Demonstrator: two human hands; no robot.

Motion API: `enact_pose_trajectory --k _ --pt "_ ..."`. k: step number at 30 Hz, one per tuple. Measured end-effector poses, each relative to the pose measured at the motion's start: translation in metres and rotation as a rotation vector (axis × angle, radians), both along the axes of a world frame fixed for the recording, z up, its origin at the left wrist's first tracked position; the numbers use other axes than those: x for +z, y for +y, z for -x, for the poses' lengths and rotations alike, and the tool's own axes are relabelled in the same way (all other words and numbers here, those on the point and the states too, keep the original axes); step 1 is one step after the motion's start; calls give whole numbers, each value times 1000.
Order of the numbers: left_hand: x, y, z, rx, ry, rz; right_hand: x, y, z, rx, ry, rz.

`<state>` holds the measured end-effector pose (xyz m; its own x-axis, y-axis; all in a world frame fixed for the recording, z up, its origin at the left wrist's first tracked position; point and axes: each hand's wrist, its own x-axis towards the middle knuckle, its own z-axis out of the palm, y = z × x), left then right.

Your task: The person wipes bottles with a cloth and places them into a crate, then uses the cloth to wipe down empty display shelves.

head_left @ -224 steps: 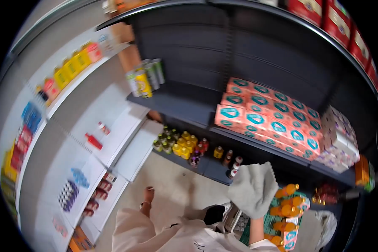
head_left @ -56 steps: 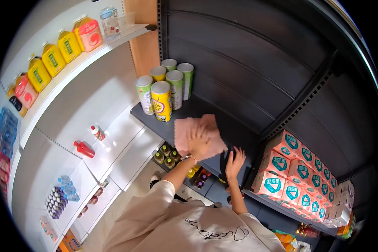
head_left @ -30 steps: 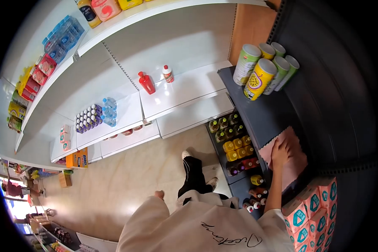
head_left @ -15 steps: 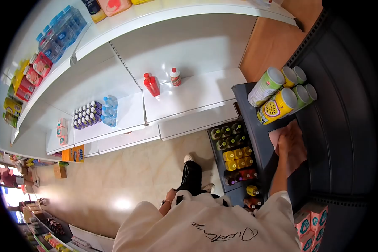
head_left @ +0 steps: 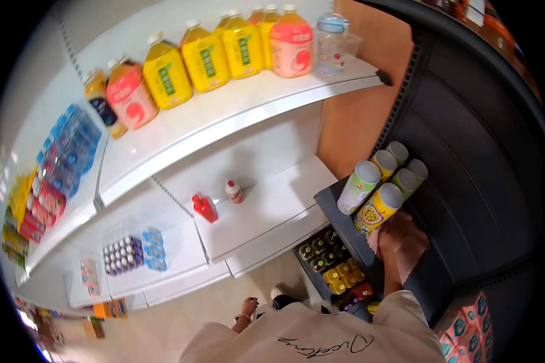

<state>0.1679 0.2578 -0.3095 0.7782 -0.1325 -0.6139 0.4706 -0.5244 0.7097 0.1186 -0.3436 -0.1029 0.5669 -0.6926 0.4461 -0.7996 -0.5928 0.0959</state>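
Observation:
On the dark shelf at the right, my right hand (head_left: 393,235) presses into a bunched pink cloth (head_left: 413,247), its fingers partly hidden against the fabric. Just beyond it stand several tall cans, among them a yellow one (head_left: 376,209) with a fruit picture and a green-and-white one (head_left: 358,187) beside it. The hand is close to the base of the yellow can. My left hand (head_left: 249,306) hangs low over the floor beside my shirt, with its fingers loosely curled and nothing visible in them.
Yellow juice bottles (head_left: 206,57) and a clear jug (head_left: 331,45) stand on the upper white shelf. A red bottle (head_left: 205,208) and a white-and-red bottle (head_left: 234,192) are below. Pink boxes (head_left: 466,327) sit lower right; small bottles (head_left: 343,275) fill the low dark shelf.
The pink cloth, spread flat under both hands earlier, is now bunched under my right hand nearer the cans. My left hand has left the shelf. The view now takes in more of the upper white shelf.

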Motion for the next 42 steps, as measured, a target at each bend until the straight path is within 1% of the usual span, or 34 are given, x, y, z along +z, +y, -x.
enact_pose_trajectory --k 1,4,5,6,8,9,10,11,12,14,15,16,18,19,22,24,25,26,28,30,31,32,34,35,36,38,40,41,42 --pt "0 -4 -7 -51 22 16 0 20 -2 -30 -24 -24" --pt "4 -24 -30 -179 67 40 29 80 -8 -143 -154 -226" --pt "3 -28 -39 -231 72 57 39 98 -10 -162 -168 -259" --pt "4 -30 -45 -248 33 75 35 112 -13 -110 -152 -227" --pt "1 -33 -61 -208 30 122 30 125 -14 -7 -116 -145" --pt "2 -30 -64 -152 49 241 41 133 -16 -39 -34 -199" --pt "5 -32 -59 -67 -1 214 43 138 -16 -60 -17 -232" --pt "9 -30 -51 4 47 194 45 142 -16 -82 1 -264" --pt "8 -30 -46 73 88 173 40 137 -17 -90 -58 -270" --pt "-3 -12 -33 -178 171 123 50 143 -4 -58 -183 -290" --pt "-6 -6 -24 -557 -191 108 55 143 2 -37 -255 -300" --pt "-11 -1 -14 -818 -644 56 61 142 14 -50 -255 -316" --pt "-7 -1 11 -769 -370 14 68 146 48 -73 -258 -358" --pt "-4 1 21 -755 -314 4 62 143 69 -82 -245 -336" --pt "-4 7 47 -808 -337 21 58 138 142 -99 -256 -345" --pt "0 9 56 -849 -416 84 56 135 195 -186 -245 -372" --pt "2 7 58 -813 -413 138 58 134 215 -227 -243 -385" --pt "6 2 69 -377 47 236 66 134 233 -296 -276 -383" --pt "18 -11 78 -216 175 124 87 130 263 -441 -334 -391" --pt "21 -28 84 -380 19 113 105 127 272 -452 -438 -551" --pt "27 -36 90 -483 -56 165 95 116 275 -349 -443 -526" --pt "44 -56 95 -589 -131 225 79 108 277 -246 -450 -495" --pt "74 -96 103 -789 -377 317 76 113 283 -271 -448 -229" --pt "101 -125 112 -841 -506 327 84 123 291 -242 -549 -119" --pt "137 -150 125 -886 -636 333 86 136 302 -262 -531 -131" --pt "215 -205 154 -906 -551 379 82 161 321 -308 -499 -152" --pt "270 -259 181 -1076 -828 554 63 181 334 -322 -494 -287" --pt "298 -283 196 -1171 -909 568 56 189 341 -290 -475 -180" --pt "317 -307 210 -1265 -992 588 56 193 346 -273 -458 -145"
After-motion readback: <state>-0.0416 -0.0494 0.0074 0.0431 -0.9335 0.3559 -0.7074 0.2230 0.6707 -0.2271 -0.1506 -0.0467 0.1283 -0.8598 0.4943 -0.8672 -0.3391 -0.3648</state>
